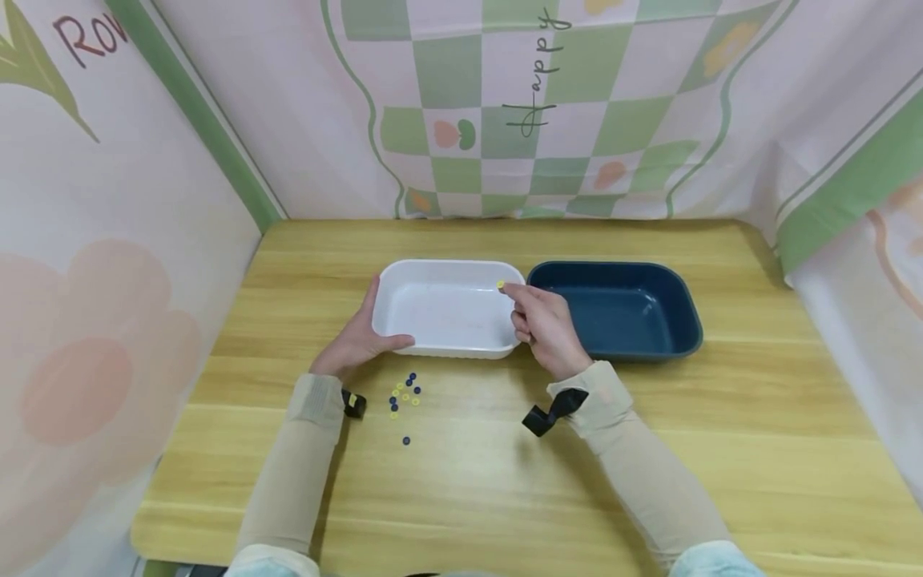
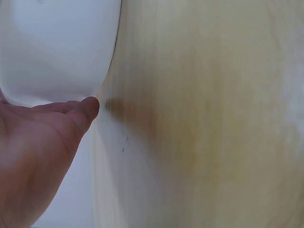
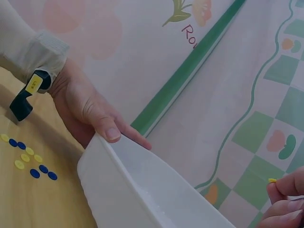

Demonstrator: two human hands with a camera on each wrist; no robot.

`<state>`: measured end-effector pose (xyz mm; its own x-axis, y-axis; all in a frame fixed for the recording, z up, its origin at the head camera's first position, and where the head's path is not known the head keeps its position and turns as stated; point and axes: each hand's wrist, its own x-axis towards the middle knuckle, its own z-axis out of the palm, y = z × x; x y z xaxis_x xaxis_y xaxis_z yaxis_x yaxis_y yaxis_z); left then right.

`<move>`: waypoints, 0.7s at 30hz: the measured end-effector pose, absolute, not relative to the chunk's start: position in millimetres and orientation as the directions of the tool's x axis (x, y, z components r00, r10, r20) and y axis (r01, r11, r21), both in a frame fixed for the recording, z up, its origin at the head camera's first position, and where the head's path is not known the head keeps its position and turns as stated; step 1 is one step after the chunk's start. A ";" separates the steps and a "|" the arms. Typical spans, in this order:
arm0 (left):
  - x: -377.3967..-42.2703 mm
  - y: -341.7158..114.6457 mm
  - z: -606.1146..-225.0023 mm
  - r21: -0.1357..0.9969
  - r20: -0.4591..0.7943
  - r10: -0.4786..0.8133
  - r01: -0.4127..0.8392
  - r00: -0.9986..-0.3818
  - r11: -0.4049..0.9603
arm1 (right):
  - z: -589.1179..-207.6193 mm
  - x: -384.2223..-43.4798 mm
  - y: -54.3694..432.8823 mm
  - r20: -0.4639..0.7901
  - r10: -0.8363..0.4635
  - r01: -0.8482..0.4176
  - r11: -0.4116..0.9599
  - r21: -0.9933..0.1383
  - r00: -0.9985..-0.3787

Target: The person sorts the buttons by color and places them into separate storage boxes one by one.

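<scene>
My right hand (image 1: 546, 324) pinches a small yellow button (image 1: 501, 285) between thumb and forefinger, over the right end of the white plastic tray (image 1: 447, 350). That button (image 3: 272, 180) peeks past the fingertips at the right wrist view's edge. At the tray's left end, my left hand (image 1: 358, 340) holds it, thumb along the front rim and the other fingers stretched against the outer end wall. The left wrist view shows those fingers (image 2: 88, 110) right against the tray wall. Several loose blue buttons (image 1: 417, 390) and yellow buttons (image 1: 415, 402) lie on the table in front of the tray.
A dark blue plastic tray (image 1: 688, 340) stands close beside the white one on the right. Both are on a wooden table (image 1: 469, 481). Printed curtains (image 1: 476, 120) hang behind the table and at both sides. A black strap device (image 1: 555, 413) juts from the right wrist.
</scene>
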<state>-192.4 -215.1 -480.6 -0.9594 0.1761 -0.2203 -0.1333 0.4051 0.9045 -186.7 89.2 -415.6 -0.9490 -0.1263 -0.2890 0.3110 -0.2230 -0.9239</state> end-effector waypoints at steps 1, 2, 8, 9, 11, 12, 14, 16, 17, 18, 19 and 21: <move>-192.4 -215.1 -480.9 0.905 -0.220 0.176 -0.133 -0.959 0.405 | -416.0 -186.7 88.7 -0.292 -0.123 0.313 -0.219 -0.924 -0.949; -192.3 -215.3 -480.9 0.903 -0.223 0.174 -0.136 -0.959 0.407 | -416.3 -186.5 88.3 -0.294 -0.117 0.313 -0.215 -0.925 -0.949; -191.5 -215.5 -480.1 0.900 -0.231 0.173 -0.143 -0.958 0.412 | -418.8 -185.9 86.4 -0.292 -0.106 0.307 -0.199 -0.930 -0.951; -191.5 -215.5 -480.1 0.903 -0.228 0.175 -0.140 -0.958 0.405 | -419.2 -185.8 86.2 -0.291 -0.107 0.307 -0.200 -0.930 -0.951; -191.6 -215.3 -480.2 0.907 -0.221 0.178 -0.136 -0.959 0.398 | -419.9 -185.7 86.0 -0.290 -0.112 0.307 -0.202 -0.930 -0.951; -191.7 -215.2 -480.3 0.909 -0.219 0.180 -0.133 -0.959 0.395 | -420.3 -185.6 85.9 -0.290 -0.111 0.307 -0.201 -0.930 -0.951; -191.9 -215.2 -480.4 0.911 -0.214 0.182 -0.129 -0.960 0.393 | -420.3 -185.2 85.5 -0.292 -0.110 0.309 -0.200 -0.930 -0.950; -191.9 -215.3 -480.4 0.908 -0.213 0.182 -0.125 -0.960 0.400 | -419.8 -184.7 85.1 -0.292 -0.109 0.309 -0.197 -0.930 -0.950; -191.9 -215.3 -480.2 0.906 -0.212 0.182 -0.124 -0.960 0.405 | -419.6 -184.4 84.8 -0.292 -0.108 0.308 -0.194 -0.931 -0.950; -191.9 -215.4 -480.2 0.905 -0.213 0.182 -0.123 -0.960 0.407 | -419.4 -184.1 84.5 -0.293 -0.106 0.308 -0.189 -0.932 -0.950; -191.8 -215.5 -480.0 0.904 -0.212 0.180 -0.123 -0.960 0.410 | -419.2 -183.7 84.1 -0.294 -0.106 0.309 -0.182 -0.934 -0.950; -191.6 -215.7 -479.8 0.906 -0.214 0.182 -0.125 -0.960 0.405 | -418.9 -182.8 83.3 -0.292 -0.109 0.306 -0.161 -0.938 -0.950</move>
<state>-191.6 -215.7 -479.8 -0.9598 0.1819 -0.2138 -0.1250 0.4051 0.9057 -182.8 83.3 -418.9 -0.9503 -0.1092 -0.2915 0.3063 -0.1609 -0.9382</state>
